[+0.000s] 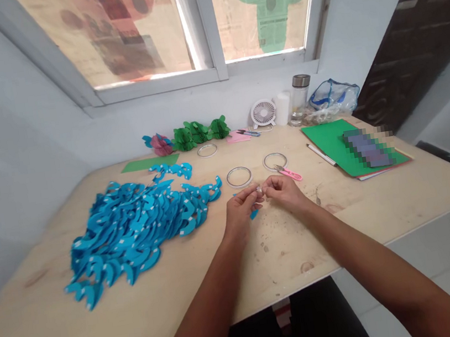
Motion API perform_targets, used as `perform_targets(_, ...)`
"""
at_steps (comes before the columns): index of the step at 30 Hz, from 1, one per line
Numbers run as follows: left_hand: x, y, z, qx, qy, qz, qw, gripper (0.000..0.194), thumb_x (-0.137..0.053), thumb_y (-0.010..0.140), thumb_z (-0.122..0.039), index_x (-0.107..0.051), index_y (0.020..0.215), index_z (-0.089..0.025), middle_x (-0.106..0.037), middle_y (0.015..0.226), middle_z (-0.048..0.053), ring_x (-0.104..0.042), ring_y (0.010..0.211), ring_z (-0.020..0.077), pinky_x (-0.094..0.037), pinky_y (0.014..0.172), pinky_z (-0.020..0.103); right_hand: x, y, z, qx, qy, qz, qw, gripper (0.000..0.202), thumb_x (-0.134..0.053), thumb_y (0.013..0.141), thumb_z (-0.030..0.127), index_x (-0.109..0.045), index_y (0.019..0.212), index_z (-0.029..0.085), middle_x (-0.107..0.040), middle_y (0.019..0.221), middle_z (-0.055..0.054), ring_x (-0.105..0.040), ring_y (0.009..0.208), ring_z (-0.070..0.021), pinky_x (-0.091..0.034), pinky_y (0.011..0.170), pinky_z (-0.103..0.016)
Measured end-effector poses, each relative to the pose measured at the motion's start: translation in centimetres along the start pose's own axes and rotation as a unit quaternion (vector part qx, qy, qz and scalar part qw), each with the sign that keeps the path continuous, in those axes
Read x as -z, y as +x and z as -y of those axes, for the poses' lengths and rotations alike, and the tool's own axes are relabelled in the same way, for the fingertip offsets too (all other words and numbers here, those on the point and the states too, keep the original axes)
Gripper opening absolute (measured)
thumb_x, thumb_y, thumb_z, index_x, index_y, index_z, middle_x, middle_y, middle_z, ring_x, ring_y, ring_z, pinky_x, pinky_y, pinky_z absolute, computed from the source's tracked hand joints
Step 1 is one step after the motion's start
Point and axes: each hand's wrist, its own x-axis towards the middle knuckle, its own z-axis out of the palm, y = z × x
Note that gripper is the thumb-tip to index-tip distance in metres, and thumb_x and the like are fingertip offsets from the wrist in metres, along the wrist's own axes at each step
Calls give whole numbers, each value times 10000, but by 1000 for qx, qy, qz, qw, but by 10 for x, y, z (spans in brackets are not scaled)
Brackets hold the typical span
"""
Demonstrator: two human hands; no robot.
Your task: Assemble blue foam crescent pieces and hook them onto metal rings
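Observation:
Near the middle of the table, my left hand [242, 209] and my right hand [284, 192] meet with their fingertips pinched. Between them is a tiny whitish bit, too small to name. A blue paper piece [254, 214] shows just below the left fingers; whether they touch it I cannot tell. Just beyond the right hand lie pink-handled thread snips [290, 173], their tip by a thin ring [274, 154] like a roll of tape. A second such ring [237, 169] lies beyond the left hand. To the left spreads a big heap of curved blue paper pieces [144, 219] bearing small white squares.
Along the wall stand green paper ornaments [198, 132], a pink and blue one [161, 144], a small white fan [263, 113], a glass bottle [299, 96] and a clear bag [334, 98]. At right, a phone [366, 147] rests on green sheets [330, 145] beside a pen [321, 155].

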Motion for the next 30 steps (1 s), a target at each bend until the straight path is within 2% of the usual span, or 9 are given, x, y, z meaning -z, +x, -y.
perform_targets(5, 1, 2, 0, -14, 19, -18, 1000, 238, -692, 589, -235, -719, 798, -124, -679, 703, 55, -584, 648, 122, -444, 592, 238, 0, -3, 10, -7, 37, -18, 999, 133, -602, 668, 279, -551, 624, 164, -518, 528, 40, -424, 489, -85, -292, 477, -220)
perform_targets(12, 3, 5, 4, -16, 23, -44, 999, 214, -684, 594, -232, -693, 776, -119, -667, 678, 46, -591, 617, 117, -461, 577, 234, 1, -1, 10, -13, 38, -47, 998, 168, -614, 661, 315, -543, 608, 172, -509, 496, 39, -412, 471, -91, -294, 478, -236)
perform_targets(16, 14, 10, -1, -73, 113, -109, 985, 250, -607, 674, -246, -663, 887, -128, -668, 718, 48, -605, 618, 134, -479, 575, 255, 1, 0, 5, -27, -5, -66, 997, 155, -592, 681, 318, -571, 648, 168, -547, 528, 20, -455, 496, -107, -325, 489, -237)
perform_targets(18, 21, 13, -5, -130, 231, -144, 953, 312, -578, 699, -227, -634, 997, -151, -672, 787, 47, -617, 663, 151, -491, 619, 278, 2, 1, 2, -29, -30, -65, 997, 145, -582, 688, 311, -585, 676, 167, -573, 560, 8, -484, 521, -116, -350, 502, -236)
perform_targets(20, 27, 14, -7, -166, 380, -148, 898, 374, -541, 721, -185, -601, 1090, -184, -672, 882, 51, -627, 774, 178, -488, 702, 304, 2, 3, -3, -23, -49, -56, 997, 135, -573, 692, 299, -595, 706, 167, -588, 589, 0, -509, 551, -124, -374, 519, -236)
perform_targets(23, 29, 14, -8, -156, 564, -116, 802, 445, -506, 729, -129, -565, 1163, -208, -670, 967, 66, -604, 921, 220, -455, 797, 335, 2, 4, -9, -11, -62, -44, 997, 127, -559, 695, 279, -600, 739, 168, -586, 600, 2, -530, 574, -130, -394, 530, -234)
perform_targets(25, 27, 13, -7, -144, 639, -96, 749, 482, -481, 739, -111, -534, 1209, -203, -665, 1015, 86, -583, 976, 242, -433, 820, 351, 2, 4, -12, -7, -71, -37, 997, 132, -550, 697, 270, -604, 763, 169, -580, 600, 9, -530, 574, -128, -400, 534, -233)
perform_targets(27, 25, 13, -5, -142, 677, -96, 716, 508, -468, 743, -103, -506, 1242, -190, -648, 1076, 109, -561, 1018, 262, -411, 834, 367, 1, 3, -14, -4, -85, -33, 996, 149, -543, 701, 264, -608, 795, 169, -572, 601, 16, -524, 571, -125, -402, 542, -235)
perform_targets(30, 25, 14, -3, -152, 683, -113, 706, 523, -472, 738, -103, -492, 1257, -172, -632, 1112, 140, -533, 1052, 299, -375, 845, 400, 1, 1, -14, 1, -105, -24, 994, 174, -538, 708, 259, -614, 840, 174, -566, 618, 22, -512, 574, -123, -399, 558, -240)
